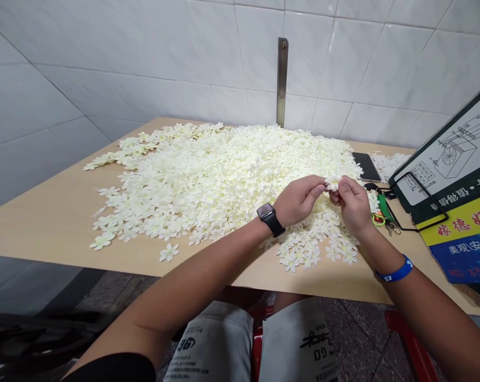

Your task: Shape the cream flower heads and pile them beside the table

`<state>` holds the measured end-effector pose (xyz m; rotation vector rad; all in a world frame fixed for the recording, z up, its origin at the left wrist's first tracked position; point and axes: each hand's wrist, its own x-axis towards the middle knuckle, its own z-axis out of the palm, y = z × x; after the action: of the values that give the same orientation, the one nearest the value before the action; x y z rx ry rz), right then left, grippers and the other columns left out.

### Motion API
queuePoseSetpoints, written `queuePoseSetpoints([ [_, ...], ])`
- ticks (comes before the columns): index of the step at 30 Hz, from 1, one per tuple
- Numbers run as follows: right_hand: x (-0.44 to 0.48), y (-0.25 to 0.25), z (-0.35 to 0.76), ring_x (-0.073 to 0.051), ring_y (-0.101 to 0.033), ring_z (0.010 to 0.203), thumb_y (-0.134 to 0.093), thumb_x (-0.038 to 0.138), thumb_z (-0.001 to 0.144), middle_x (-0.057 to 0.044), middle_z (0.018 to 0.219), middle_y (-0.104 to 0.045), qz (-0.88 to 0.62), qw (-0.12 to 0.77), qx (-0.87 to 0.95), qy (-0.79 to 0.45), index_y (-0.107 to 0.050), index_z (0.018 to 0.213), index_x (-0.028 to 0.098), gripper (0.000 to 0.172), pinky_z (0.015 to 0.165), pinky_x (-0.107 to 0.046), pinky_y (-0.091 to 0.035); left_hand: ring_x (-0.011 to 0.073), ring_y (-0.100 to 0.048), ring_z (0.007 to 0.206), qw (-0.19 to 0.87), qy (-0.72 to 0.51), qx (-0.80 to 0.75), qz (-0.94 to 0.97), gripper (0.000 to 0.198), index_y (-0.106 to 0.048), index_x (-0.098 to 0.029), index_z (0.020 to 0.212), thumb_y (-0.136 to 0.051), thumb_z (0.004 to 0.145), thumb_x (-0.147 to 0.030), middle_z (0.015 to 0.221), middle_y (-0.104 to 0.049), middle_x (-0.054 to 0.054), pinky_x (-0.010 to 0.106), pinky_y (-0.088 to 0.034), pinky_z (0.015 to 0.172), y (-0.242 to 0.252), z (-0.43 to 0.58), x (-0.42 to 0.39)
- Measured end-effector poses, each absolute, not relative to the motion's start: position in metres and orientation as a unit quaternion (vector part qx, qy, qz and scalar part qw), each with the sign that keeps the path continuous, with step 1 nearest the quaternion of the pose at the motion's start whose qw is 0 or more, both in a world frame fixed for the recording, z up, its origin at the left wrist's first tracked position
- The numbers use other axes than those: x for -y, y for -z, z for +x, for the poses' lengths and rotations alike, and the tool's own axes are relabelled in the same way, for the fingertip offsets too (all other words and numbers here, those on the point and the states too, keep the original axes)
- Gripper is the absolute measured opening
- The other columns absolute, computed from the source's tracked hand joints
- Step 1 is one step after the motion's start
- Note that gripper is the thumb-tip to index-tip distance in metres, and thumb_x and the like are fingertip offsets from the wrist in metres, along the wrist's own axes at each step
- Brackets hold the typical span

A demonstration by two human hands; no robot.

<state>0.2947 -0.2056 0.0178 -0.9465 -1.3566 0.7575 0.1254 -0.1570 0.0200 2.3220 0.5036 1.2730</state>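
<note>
A wide heap of pale cream artificial flowers (240, 170) covers much of the wooden table. Above the heap's right part, my left hand (299, 200), with a black watch on its wrist, pinches the left side of a small white flower piece (332, 183). My right hand (353, 204), a blue band on its wrist, grips the same piece from the right, its fingers partly hidden. The two hands nearly touch. Loose flowers (299, 254) lie flat below my hands, and a single flower (168, 252) rests near the front edge.
Right of the heap are a black phone (366, 166), small white pieces (389, 162) and keys with a green holder (385, 208). A printed box (454, 175) with a black wire frame (420, 199) stands at the right. A metal bracket (281, 82) is on the tiled wall.
</note>
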Motion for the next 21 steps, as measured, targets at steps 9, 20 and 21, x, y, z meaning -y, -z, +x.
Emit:
queuePoseSetpoints([
  [9,0.208,-0.019,0.288,-0.012,-0.061,0.061,-0.07,0.056,0.088,-0.001,0.073,-0.062,-0.448,0.578,0.576,-0.365,-0.062,0.079,0.02,0.038,0.063,-0.03,-0.056,0.0134,-0.066,0.087,0.387,-0.522,-0.205,0.732,0.012,-0.074,-0.016,0.096,-0.066,0.091,-0.024,0.105,-0.072,0.009,0.02,-0.055,0.064,-0.016,0.129,0.153],
  [20,0.217,-0.019,0.287,-0.019,-0.07,0.088,-0.072,0.039,0.09,-0.005,0.102,-0.071,-0.436,0.613,0.642,-0.147,-0.075,0.105,0.026,0.02,0.074,-0.035,-0.067,0.0126,-0.066,0.085,0.305,-0.549,-0.224,0.746,0.009,-0.07,-0.018,0.083,-0.066,0.091,-0.02,0.092,-0.074,0.005,0.023,-0.055,0.068,-0.014,0.128,0.149],
  [21,0.216,-0.017,0.288,-0.019,-0.071,0.091,-0.074,0.039,0.088,-0.006,0.104,-0.072,-0.435,0.61,0.644,-0.155,-0.075,0.107,0.026,0.023,0.077,-0.036,-0.068,0.0121,-0.066,0.084,0.301,-0.546,-0.225,0.749,0.009,-0.07,-0.017,0.083,-0.065,0.091,-0.02,0.091,-0.074,0.004,0.022,-0.054,0.067,-0.016,0.127,0.15],
])
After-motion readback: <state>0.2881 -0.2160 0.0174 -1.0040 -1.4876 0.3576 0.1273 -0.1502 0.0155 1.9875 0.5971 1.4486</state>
